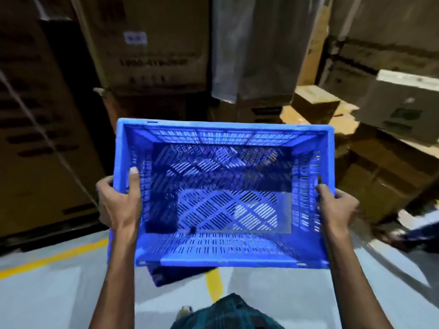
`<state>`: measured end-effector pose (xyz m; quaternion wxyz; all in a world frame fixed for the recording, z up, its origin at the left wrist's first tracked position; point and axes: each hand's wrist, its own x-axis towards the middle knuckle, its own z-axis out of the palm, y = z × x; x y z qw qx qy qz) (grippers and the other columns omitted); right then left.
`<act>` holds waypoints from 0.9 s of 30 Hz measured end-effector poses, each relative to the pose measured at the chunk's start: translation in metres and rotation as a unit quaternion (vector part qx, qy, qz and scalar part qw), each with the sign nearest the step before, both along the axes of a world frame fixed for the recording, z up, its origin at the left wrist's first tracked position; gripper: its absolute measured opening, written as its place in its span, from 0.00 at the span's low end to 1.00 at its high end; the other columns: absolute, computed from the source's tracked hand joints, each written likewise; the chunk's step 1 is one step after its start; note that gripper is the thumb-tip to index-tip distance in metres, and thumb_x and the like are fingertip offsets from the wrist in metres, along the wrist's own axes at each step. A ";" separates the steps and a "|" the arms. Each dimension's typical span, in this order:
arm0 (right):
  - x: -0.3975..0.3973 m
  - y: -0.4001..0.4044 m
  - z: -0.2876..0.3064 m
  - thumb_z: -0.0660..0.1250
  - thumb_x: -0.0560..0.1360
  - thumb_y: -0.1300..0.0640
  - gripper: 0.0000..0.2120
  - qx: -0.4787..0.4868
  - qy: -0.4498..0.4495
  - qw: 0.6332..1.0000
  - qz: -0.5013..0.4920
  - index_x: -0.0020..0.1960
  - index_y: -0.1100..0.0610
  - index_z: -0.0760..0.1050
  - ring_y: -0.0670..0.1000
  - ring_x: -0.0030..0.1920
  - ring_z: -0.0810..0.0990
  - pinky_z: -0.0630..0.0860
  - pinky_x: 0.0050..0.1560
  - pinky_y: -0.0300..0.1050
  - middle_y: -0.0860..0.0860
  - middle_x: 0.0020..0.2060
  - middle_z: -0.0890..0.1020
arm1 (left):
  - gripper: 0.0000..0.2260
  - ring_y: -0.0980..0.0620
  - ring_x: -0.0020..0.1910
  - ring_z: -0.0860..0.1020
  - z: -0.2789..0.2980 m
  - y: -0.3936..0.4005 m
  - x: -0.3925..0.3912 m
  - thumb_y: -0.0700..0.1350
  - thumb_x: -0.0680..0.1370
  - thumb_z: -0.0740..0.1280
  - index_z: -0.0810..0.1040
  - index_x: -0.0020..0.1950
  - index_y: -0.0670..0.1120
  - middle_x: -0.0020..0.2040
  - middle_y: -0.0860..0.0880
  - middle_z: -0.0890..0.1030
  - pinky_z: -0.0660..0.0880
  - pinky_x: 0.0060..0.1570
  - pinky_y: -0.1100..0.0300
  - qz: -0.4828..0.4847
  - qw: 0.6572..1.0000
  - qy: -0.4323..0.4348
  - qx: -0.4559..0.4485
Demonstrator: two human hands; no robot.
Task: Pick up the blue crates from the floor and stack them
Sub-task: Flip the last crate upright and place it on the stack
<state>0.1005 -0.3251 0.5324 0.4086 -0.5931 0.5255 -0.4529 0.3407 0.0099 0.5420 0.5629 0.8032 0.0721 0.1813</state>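
A second blue crate (164,274) is almost wholly hidden beneath the held blue crate (223,193), the print on the cardboard box (152,43) is blurred past reading, and both forearms are cut off by the lower edge

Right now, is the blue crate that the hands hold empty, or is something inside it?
Empty. The blue crate shows its bare slotted bottom, with the floor visible through it.
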 end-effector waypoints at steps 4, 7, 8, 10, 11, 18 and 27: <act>0.075 0.011 0.024 0.68 0.64 0.44 0.18 -0.012 -0.010 1.000 0.017 0.27 0.59 0.73 0.50 0.24 0.67 0.65 0.29 0.43 0.47 0.18 0.69 | 0.27 0.40 0.55 0.78 0.025 0.016 0.048 0.65 0.74 0.64 0.72 0.62 0.46 0.56 0.43 0.79 0.70 0.56 0.49 0.035 0.999 -0.030 -0.016; 0.127 0.021 0.046 0.69 0.68 0.49 0.17 -0.026 -0.022 0.999 0.034 0.27 0.59 0.72 0.45 0.20 0.63 0.63 0.23 0.40 0.46 0.17 0.67 | 0.27 0.39 0.55 0.78 0.045 0.028 0.090 0.66 0.74 0.64 0.72 0.62 0.46 0.56 0.42 0.80 0.70 0.55 0.48 0.051 0.998 -0.042 -0.009; 0.140 0.024 0.053 0.70 0.68 0.49 0.17 -0.030 -0.022 0.999 0.038 0.28 0.59 0.73 0.45 0.20 0.65 0.64 0.24 0.40 0.47 0.18 0.69 | 0.27 0.39 0.55 0.77 0.051 0.030 0.101 0.65 0.74 0.65 0.72 0.62 0.46 0.56 0.42 0.79 0.70 0.55 0.48 0.053 0.998 -0.044 -0.008; 0.168 0.023 0.057 0.69 0.67 0.46 0.18 -0.036 -0.024 0.998 0.033 0.29 0.60 0.75 0.49 0.22 0.69 0.66 0.27 0.43 0.52 0.22 0.73 | 0.27 0.39 0.55 0.77 0.063 0.035 0.126 0.64 0.74 0.66 0.72 0.63 0.45 0.56 0.42 0.79 0.70 0.55 0.48 0.055 0.997 -0.054 -0.011; 0.183 0.022 0.059 0.69 0.66 0.44 0.19 -0.036 -0.022 0.999 0.031 0.29 0.60 0.75 0.51 0.24 0.70 0.68 0.28 0.45 0.53 0.23 0.74 | 0.26 0.39 0.55 0.77 0.066 0.038 0.136 0.63 0.75 0.66 0.72 0.63 0.45 0.56 0.42 0.79 0.70 0.55 0.48 0.058 0.997 -0.054 -0.011; 0.267 0.007 0.095 0.69 0.66 0.42 0.17 -0.041 0.077 0.994 0.072 0.40 0.56 0.83 0.60 0.40 0.83 0.74 0.40 0.47 0.57 0.35 0.83 | 0.23 0.37 0.53 0.78 0.085 0.048 0.206 0.62 0.72 0.67 0.73 0.58 0.47 0.55 0.43 0.80 0.71 0.55 0.45 0.082 0.996 -0.022 0.007; 0.375 -0.034 0.132 0.69 0.70 0.43 0.19 -0.062 0.205 0.969 0.123 0.47 0.59 0.82 0.65 0.52 0.82 0.75 0.50 0.51 0.62 0.50 0.83 | 0.28 0.33 0.54 0.78 0.096 0.009 0.261 0.62 0.72 0.69 0.70 0.59 0.40 0.58 0.39 0.77 0.72 0.50 0.45 0.061 0.993 0.042 0.096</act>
